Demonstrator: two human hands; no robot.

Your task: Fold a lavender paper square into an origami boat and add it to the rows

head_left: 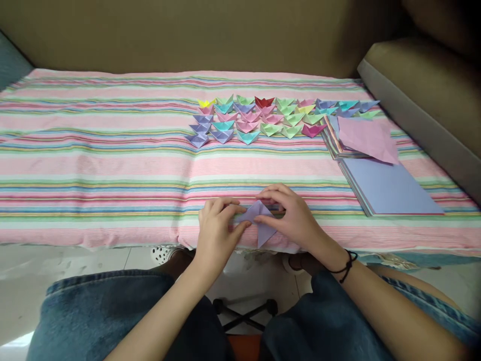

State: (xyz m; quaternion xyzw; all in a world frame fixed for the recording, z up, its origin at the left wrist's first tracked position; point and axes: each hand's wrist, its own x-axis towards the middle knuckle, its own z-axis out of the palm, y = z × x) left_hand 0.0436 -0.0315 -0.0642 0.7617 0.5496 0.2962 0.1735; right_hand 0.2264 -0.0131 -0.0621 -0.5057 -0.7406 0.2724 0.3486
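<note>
A small piece of folded purple paper point(266, 231) is held between both hands near the front edge of the striped cloth point(124, 168). My left hand point(218, 230) pinches its left corner between thumb and fingers. On the other side, my right hand point(291, 215) grips the paper, its thumb lying across the front near the middle fold. One pointed flap hangs downward below the right thumb. Parts of the paper's left and upper edges are covered by my fingers.
Several rows of small folded paper boats point(248, 118) in many colours stand farther back. To the right lie a pink sheet point(370, 138) on a stack of papers and a blue-purple stack of square paper point(394, 188). A brown cushioned armrest point(424, 100) bounds the right side.
</note>
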